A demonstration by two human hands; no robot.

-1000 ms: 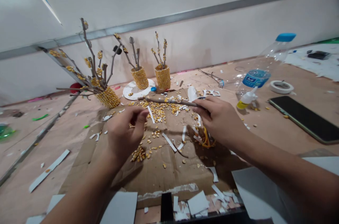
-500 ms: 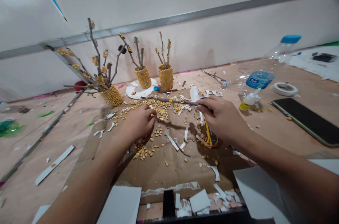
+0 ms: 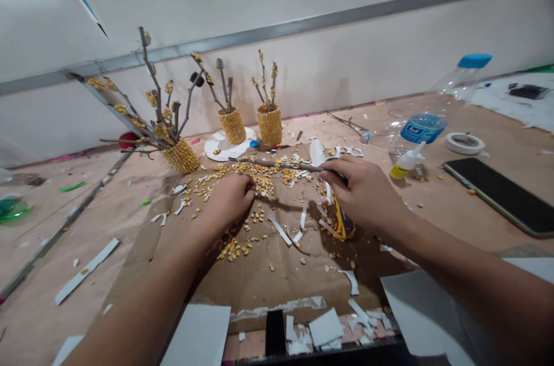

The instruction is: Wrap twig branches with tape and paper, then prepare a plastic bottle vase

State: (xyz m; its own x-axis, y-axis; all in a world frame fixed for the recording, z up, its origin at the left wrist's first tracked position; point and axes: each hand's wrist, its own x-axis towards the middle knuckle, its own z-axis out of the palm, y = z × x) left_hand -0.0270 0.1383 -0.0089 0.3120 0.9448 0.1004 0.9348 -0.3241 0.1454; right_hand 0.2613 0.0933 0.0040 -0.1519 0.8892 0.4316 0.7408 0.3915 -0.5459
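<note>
My right hand (image 3: 361, 190) is closed round one end of a thin brown twig (image 3: 288, 164), which points left above the cardboard. Below that hand lies a yellow and black tool (image 3: 344, 221), partly covered. My left hand (image 3: 231, 195) is closed with its fingers curled together over loose corn kernels (image 3: 264, 181); whatever its fingertips hold is hidden. Behind my hands stand corn-covered pots with twigs in them: a large one (image 3: 182, 155) tilted at the left, another (image 3: 232, 125) on a white disc (image 3: 213, 148), and a third (image 3: 269, 125) beside it.
Paper scraps lie on the cardboard (image 3: 259, 273) and near its front edge. To the right are a glue bottle (image 3: 407, 163), a plastic bottle (image 3: 426, 128), a tape roll (image 3: 465, 144) and a phone (image 3: 502, 195). A wall (image 3: 367, 54) rises behind.
My left hand has shifted slightly, its fingers curling in more over the kernels. My right hand keeps the twig in nearly the same place. The view has moved a little.
</note>
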